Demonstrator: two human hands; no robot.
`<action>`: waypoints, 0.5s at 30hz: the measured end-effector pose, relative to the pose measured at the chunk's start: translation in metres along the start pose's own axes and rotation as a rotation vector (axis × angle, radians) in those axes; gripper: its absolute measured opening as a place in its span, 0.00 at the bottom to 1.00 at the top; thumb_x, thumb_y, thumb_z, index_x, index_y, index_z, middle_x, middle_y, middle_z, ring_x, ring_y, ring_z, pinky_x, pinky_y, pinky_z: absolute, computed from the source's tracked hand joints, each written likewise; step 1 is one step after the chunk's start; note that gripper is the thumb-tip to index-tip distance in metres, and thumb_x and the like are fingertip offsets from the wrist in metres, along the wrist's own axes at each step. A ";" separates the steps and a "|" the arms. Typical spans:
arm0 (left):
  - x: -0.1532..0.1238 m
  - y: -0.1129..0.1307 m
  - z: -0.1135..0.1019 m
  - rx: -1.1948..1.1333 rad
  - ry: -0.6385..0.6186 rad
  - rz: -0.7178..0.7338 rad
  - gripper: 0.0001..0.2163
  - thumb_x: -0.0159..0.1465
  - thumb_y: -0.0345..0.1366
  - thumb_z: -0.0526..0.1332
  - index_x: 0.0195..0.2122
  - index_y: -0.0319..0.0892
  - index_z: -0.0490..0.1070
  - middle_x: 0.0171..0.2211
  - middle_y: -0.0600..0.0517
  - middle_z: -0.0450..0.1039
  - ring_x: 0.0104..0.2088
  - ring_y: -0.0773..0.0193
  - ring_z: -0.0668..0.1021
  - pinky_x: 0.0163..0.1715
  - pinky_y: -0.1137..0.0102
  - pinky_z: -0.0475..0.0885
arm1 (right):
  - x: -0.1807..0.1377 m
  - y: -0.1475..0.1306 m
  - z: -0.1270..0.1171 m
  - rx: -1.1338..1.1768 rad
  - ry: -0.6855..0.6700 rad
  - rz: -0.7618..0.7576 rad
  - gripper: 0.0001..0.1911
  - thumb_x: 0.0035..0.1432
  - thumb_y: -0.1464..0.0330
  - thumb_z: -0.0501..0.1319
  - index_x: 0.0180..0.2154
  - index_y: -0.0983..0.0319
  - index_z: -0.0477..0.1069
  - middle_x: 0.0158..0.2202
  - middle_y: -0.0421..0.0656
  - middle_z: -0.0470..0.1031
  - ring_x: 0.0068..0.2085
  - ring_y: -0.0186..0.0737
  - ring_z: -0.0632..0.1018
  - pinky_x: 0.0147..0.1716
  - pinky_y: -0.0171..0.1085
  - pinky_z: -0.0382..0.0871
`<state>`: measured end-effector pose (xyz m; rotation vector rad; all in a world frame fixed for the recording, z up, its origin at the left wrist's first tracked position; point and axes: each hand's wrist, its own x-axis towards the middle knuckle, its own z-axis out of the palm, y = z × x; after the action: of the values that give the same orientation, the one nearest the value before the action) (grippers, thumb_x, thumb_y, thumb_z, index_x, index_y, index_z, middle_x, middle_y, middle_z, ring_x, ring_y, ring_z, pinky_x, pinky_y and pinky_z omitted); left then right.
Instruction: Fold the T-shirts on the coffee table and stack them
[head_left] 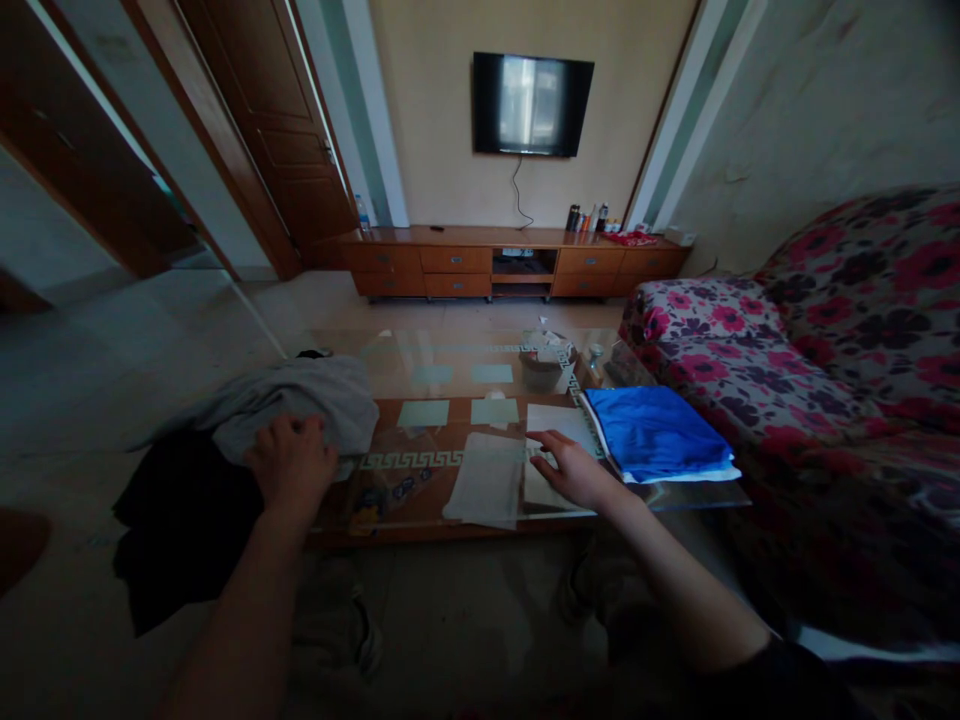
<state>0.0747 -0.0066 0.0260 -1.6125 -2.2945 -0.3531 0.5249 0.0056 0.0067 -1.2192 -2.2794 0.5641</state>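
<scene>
At the left end of the glass table (409,515), a grey garment (341,385) lies in a loose heap. My left hand (294,465) is on this cloth with its fingers curled into it; the fingertips are partly hidden. A black garment (187,530) hangs down over the table's left edge, under and beside the grey one. Over the middle of the glass is my right hand (570,468), its fingers apart and nothing in them. To the right of that hand rests a flat folded stack with a blue garment (652,430) on top and white cloth showing beneath.
Pale sheets (487,475) show at the middle of the table. A bin (547,370) is visible through the glass at the far side. A flowered sofa (720,350) stands on the right. Beyond are a wooden TV cabinet (454,258) and a wall-mounted television (532,105).
</scene>
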 end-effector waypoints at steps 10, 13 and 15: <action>0.011 -0.031 0.017 -0.116 -0.010 0.052 0.16 0.67 0.37 0.53 0.45 0.38 0.79 0.46 0.39 0.71 0.46 0.48 0.72 0.47 0.58 0.68 | 0.000 -0.001 -0.001 -0.027 -0.063 0.024 0.23 0.68 0.67 0.58 0.63 0.57 0.67 0.56 0.51 0.74 0.55 0.49 0.78 0.56 0.46 0.70; 0.009 -0.014 0.006 -0.219 0.179 0.048 0.16 0.70 0.40 0.53 0.48 0.40 0.78 0.49 0.39 0.72 0.50 0.46 0.71 0.52 0.54 0.65 | 0.001 -0.004 0.001 0.020 -0.024 0.021 0.24 0.67 0.67 0.59 0.64 0.57 0.66 0.56 0.52 0.73 0.55 0.50 0.77 0.57 0.48 0.70; 0.008 0.004 -0.001 -0.353 0.338 0.056 0.15 0.71 0.40 0.53 0.50 0.40 0.76 0.49 0.40 0.72 0.52 0.47 0.71 0.56 0.53 0.64 | 0.003 -0.009 0.005 0.079 0.004 0.014 0.25 0.66 0.67 0.60 0.63 0.58 0.66 0.56 0.52 0.74 0.55 0.50 0.77 0.56 0.49 0.70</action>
<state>0.0760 0.0008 0.0300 -1.6155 -2.0057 -0.9820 0.5146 0.0032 0.0081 -1.1982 -2.2255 0.6501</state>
